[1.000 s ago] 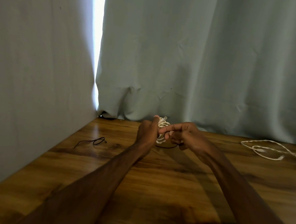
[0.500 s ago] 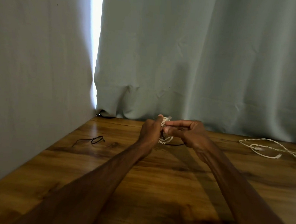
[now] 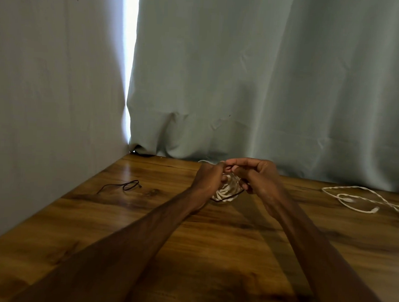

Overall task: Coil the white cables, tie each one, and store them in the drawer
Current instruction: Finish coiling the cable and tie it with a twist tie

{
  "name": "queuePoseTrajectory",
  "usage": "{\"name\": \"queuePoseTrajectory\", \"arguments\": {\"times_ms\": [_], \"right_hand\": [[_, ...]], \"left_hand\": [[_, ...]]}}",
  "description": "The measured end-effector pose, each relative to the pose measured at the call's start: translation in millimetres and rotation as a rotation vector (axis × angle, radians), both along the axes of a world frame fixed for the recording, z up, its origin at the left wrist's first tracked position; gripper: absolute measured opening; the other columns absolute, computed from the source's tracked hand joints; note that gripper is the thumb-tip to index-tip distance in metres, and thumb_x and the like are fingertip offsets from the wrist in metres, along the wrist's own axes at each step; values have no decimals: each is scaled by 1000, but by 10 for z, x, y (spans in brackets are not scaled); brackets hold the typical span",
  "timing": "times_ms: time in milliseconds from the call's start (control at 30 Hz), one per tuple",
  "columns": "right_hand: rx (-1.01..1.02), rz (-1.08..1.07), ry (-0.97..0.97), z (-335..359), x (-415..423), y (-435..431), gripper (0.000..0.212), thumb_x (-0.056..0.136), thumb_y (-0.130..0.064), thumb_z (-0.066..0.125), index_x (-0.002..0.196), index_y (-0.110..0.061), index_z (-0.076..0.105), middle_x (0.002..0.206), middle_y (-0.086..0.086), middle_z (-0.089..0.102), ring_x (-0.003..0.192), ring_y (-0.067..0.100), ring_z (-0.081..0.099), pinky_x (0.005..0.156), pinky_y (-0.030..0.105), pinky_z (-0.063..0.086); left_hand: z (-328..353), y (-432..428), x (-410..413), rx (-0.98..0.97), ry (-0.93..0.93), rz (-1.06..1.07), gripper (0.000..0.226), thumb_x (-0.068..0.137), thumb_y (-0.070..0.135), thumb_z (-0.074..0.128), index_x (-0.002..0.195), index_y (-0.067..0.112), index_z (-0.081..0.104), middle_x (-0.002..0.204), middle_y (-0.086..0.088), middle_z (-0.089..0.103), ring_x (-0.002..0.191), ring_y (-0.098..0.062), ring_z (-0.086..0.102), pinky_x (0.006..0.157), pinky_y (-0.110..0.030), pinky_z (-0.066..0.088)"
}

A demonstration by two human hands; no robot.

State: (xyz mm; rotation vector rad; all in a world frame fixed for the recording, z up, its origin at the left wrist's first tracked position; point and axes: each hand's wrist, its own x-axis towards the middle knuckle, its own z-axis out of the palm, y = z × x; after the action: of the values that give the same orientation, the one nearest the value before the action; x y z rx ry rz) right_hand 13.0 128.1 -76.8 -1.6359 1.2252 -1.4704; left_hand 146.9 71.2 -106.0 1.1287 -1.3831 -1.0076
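I am seeing the coiled white cable [image 3: 226, 191] being held low over the table [image 3: 188, 254] between both hands, presumably so the dark tie [image 3: 229, 197] looping it can be cinched. The left hand [image 3: 209, 180] is gripping the coil with curled fingers. The right hand [image 3: 260, 177] is apparently pinching the tie. Right of the coil a loose white cable [image 3: 362, 198] is lying uncoiled, and left of it a spare black tie [image 3: 129, 185].

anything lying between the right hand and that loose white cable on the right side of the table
Nothing visible does: only bare wooden table lies between the right hand and the loose white cable. That hand and the left hand both hold the coiled cable.
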Motion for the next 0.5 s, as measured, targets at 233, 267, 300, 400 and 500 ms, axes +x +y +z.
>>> {"name": "queuePoseTrajectory", "arguments": {"times_ms": [233,267,300,400,500], "right_hand": [[-180,-93,226,-66,60,-70,18,84,-6,81,98,-17,83,85,-1,80,77,11,77,76,32,62],[-200,-106,250,-65,59,-68,18,82,-8,83,98,-17,83,85,-2,80,77,10,77,77,32,63],[-220,-118,276,-64,56,-65,18,80,-10,85,97,-16,83,85,-3,80,77,8,77,76,30,63],[-272,-156,358,-58,42,-55,15,78,-15,87,92,-16,83,82,-6,79,69,2,73,68,23,60],[-318,-244,472,-70,-1,-93,7,80,-26,86,83,-22,80,76,-11,75,55,-2,63,54,21,50]], "left_hand": [[-24,43,-5,7,-45,93,35,97,26,43,92,13,76,77,-3,69,69,-19,61,62,-31,42],[-21,36,-3,4,-46,104,36,97,28,43,95,14,76,82,-6,72,73,-21,63,65,-32,43],[-15,32,-4,0,-36,112,37,97,29,43,95,14,76,86,-8,73,76,-23,64,67,-33,44],[-10,21,-11,6,7,91,34,96,30,47,86,13,75,79,-9,70,73,-24,63,67,-36,44],[-7,48,-19,24,17,60,32,94,25,50,68,18,69,64,-2,64,68,-21,59,67,-36,42]]}}
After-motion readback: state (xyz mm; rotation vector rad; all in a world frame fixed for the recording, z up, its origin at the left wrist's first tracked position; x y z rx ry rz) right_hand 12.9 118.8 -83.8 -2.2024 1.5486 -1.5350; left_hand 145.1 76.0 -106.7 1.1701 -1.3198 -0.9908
